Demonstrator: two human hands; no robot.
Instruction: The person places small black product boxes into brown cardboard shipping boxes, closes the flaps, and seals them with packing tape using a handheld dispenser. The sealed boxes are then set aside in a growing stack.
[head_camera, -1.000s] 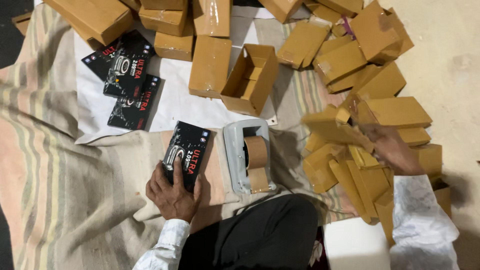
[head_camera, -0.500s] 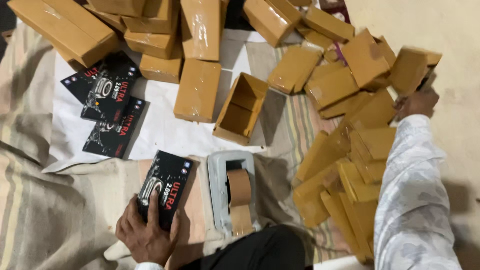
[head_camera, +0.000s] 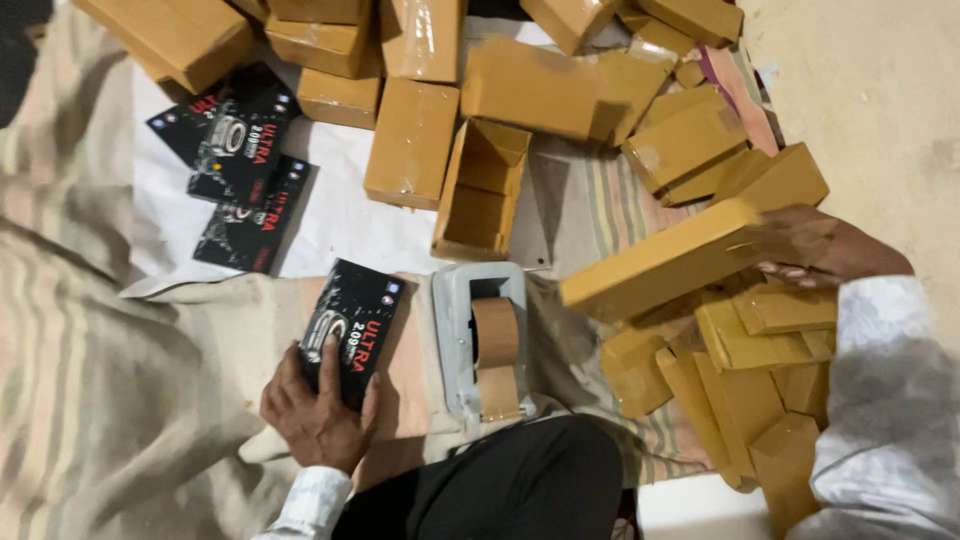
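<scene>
Left hand (head_camera: 318, 415) grips a black product box (head_camera: 352, 330) at lower left; right hand (head_camera: 815, 245) holds a flat brown carton (head_camera: 665, 262) (unopened); sealed cartons (head_camera: 410, 140) lie above, two black boxes (head_camera: 240, 170) unpacked.

tape dispenser (head_camera: 485, 345) between boxed product (head_camera: 352, 330) left, flat cartons (head_camera: 745, 350) right
</scene>
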